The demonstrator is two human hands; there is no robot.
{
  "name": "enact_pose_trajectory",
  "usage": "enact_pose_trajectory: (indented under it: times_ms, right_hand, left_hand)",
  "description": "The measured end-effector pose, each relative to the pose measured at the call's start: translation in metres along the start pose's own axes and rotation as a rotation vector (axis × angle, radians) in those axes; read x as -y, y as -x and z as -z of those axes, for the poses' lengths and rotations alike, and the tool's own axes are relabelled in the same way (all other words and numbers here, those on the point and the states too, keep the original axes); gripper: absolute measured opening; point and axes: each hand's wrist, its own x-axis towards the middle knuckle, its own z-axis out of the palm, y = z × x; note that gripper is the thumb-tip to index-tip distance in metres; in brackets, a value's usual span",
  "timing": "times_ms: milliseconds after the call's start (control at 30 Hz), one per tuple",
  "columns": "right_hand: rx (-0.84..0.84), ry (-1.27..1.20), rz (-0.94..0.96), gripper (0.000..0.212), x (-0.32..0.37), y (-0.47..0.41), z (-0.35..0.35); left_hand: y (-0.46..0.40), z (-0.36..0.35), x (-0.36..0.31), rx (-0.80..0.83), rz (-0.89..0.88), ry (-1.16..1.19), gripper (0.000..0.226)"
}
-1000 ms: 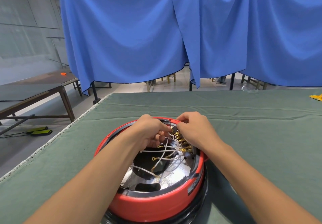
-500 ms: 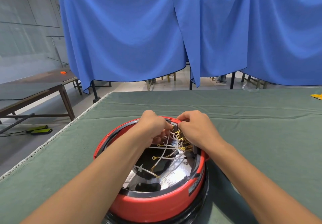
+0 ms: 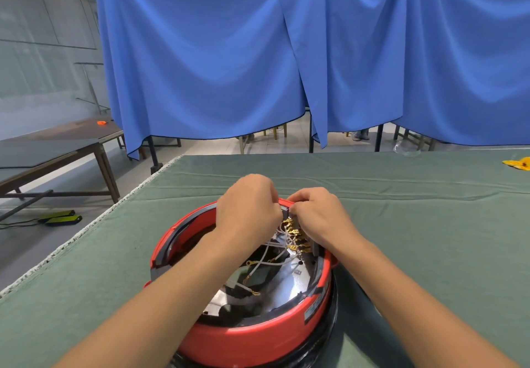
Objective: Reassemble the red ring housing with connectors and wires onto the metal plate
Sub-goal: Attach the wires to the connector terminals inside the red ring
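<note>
Both hands have crept a little farther toward the far rim of the red ring since the earlier pictures, the left one rising to cover more of the wire bundle. From the head view, the left hand (image 3: pixel 249 207) is curled into a loose fist over the white wires (image 3: pixel 272 256), and what its fingers hold is hidden beneath its own back, so I cannot tell its grip. The right hand (image 3: pixel 318 216) is curled too, fingertips pressed together at the brass connectors (image 3: pixel 295 238) against the inner wall, seemingly pinching one, though the contact is hidden. The red ring (image 3: pixel 252 336) sits on the green table (image 3: pixel 430 224) in front of the person, around the shiny metal plate (image 3: pixel 284 290), with several loose wire ends lying across that plate. The likely trouble is a connector pushed on crooked, or a wire tugged off its neighbour, since the terminals crowd together. Loose ends could also get trapped under the ring, or the ring could shift on its black base (image 3: pixel 329 347) under sideways pressure.
</note>
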Motion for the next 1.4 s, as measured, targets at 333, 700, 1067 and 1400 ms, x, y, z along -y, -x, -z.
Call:
enact_pose_trajectory:
  times_ms: [333,700,1067,1400]
  right_hand:
    - [-0.069,-0.045,0.009,0.031,0.0,0.003,0.0]
    - [-0.074,-0.045,-0.007,0.031,-0.001,0.004,0.001]
    - [-0.065,-0.034,-0.009,0.032,-0.001,0.004,0.001]
    - [-0.108,0.04,0.033,0.032,-0.002,0.007,0.002]
  left_hand:
    - [0.006,-0.007,0.004,0.181,-0.079,0.005,0.009]
    - [0.005,-0.002,0.01,0.125,-0.105,-0.002,0.014]
    - [0.005,-0.005,0.006,0.123,-0.086,-0.03,0.013]
    - [0.007,-0.007,0.005,0.11,-0.087,-0.062,0.012]
